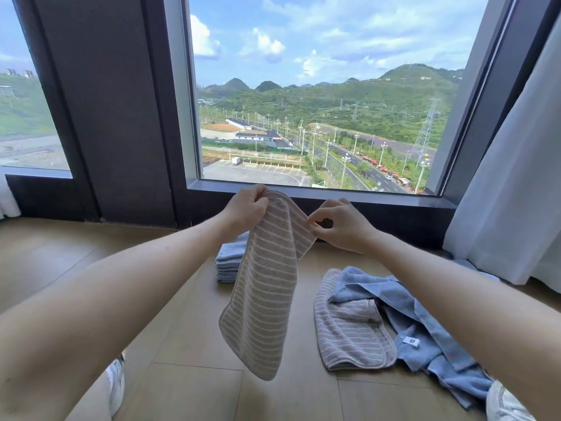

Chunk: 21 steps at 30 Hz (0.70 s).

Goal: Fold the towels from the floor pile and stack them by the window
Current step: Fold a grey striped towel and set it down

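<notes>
Window (318, 101) behind, striped towel (264, 287) lengthwise vertical

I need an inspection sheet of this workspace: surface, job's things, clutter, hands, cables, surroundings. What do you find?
Surface: light wooden floor.
Job's things: beige striped towel hangs from both hands; folded blue stack lies below the window; at right an unfolded pile, grey striped towel overlapping blue towel.
Clutter: nothing seen.
Hands: left hand grips the towel's top edge; right hand pinches it.
Cables: nothing seen.
Surroundings: window, white curtain at right, shoes at the bottom corners.
</notes>
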Tool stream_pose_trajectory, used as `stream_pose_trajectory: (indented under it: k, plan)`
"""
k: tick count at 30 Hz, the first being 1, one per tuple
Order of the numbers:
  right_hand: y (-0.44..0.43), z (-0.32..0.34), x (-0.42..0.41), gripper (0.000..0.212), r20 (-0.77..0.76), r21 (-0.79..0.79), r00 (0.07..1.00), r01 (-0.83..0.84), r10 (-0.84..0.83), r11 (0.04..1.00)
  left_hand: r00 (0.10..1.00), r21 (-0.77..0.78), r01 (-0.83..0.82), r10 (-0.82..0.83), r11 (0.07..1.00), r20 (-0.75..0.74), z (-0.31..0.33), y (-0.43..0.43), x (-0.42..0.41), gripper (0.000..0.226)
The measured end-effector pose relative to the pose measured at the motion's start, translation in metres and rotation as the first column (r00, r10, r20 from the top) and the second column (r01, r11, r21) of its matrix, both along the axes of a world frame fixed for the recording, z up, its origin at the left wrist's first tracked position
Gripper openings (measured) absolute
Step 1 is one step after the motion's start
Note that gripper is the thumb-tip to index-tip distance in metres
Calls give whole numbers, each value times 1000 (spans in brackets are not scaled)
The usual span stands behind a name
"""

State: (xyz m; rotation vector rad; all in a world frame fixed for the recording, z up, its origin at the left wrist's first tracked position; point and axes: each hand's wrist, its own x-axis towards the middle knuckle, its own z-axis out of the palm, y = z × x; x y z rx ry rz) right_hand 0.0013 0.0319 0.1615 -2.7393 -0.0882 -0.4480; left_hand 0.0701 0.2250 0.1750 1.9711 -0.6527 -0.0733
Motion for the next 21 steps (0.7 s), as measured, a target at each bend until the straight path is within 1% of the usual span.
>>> stream_pose_trajectory:
  k: [2,4,6,10,12,14,15,17,19,21]
  plan:
    - [-2,2,0,19,99,45,995,16,-21,999,1000,-6,-1,1,1000,-5,1,1,0,25]
    - [-4,5,0,24,101,89,994,35,-44,995,1000,-14,6,-7,1000,-17,2,2,0,27]
    - [-6,6,0,29,15,107,998,51,-53,993,1000,-15,20,-21,1000,-22,3,2,1,28]
    - [-13,3,1,23,-124,105,989,88,-75,991,999,-19,33,-34,999,-39,3,4,2,30]
    - [-16,2,1,24,-198,63,978,78,-65,995,997,-25,43,-44,999,-61,4,5,2,30]
    - [-16,1,0,21,-218,30,974,73,-65,997,997,-16,39,-40,999,-72,5,8,5,30]
    - [-16,2,-1,17,-198,30,977,83,-75,996,998,16,26,-25,1000,-58,5,10,6,29]
    - [-17,6,-2,15,-139,60,985,111,-102,992,999,149,-29,27,988,16,3,15,11,27]
    - [-18,12,-4,17,-77,140,991,115,-105,983,992,277,-97,72,956,100,0,20,14,27]
    - [-16,17,-5,18,14,201,993,108,-113,974,984,322,-137,93,937,149,1,20,14,24]
